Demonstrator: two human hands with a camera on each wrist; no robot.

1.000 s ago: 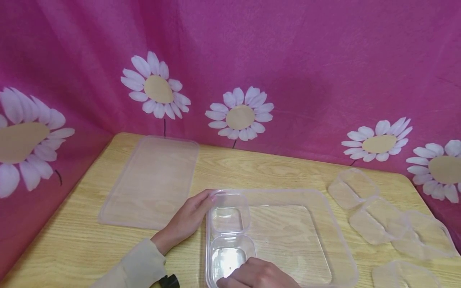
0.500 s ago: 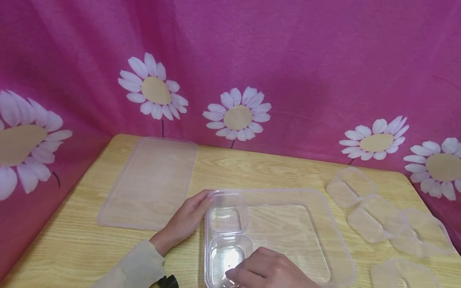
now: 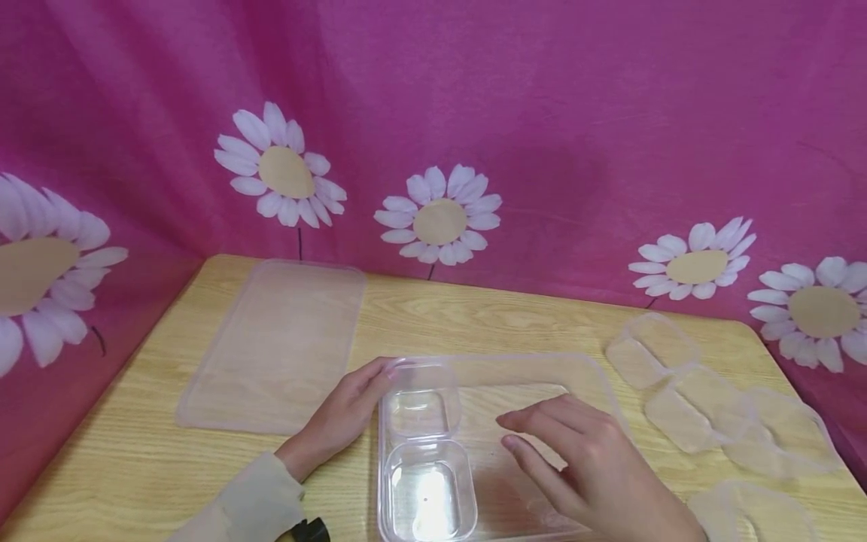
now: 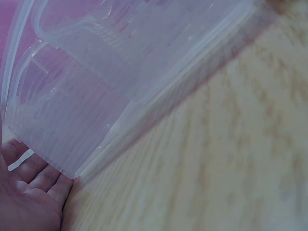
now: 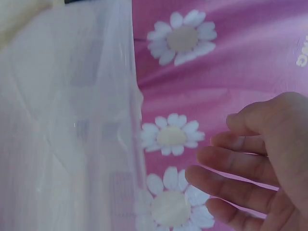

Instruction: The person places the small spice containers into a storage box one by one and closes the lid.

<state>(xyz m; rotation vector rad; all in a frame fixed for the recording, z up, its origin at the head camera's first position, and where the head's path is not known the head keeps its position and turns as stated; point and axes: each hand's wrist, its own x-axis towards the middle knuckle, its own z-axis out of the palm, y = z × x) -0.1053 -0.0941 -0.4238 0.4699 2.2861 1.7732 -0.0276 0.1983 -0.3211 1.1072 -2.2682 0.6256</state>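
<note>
Head view: left grip [image 3: 342, 412] holds container [image 3: 511, 369], partly hidden by parted, empty right grip [image 3: 592, 459].

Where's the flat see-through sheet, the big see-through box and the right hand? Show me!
Flat see-through sheet [image 3: 272, 346]: head view, on the middle of its flat top.
Big see-through box [image 3: 515, 369]: head view, on its far wall.
Right hand [image 3: 592, 459]: head view, on the back of the hand.

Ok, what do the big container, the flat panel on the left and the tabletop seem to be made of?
Big container: probably clear, glossy plastic; wood grain shows through and its edges catch highlights.
Flat panel: likely plastic too, cloudier and more matte; grain shows only hazily.
Tabletop: wood or wood-look laminate, fairly smooth; the grain pattern leaves either open.
</note>
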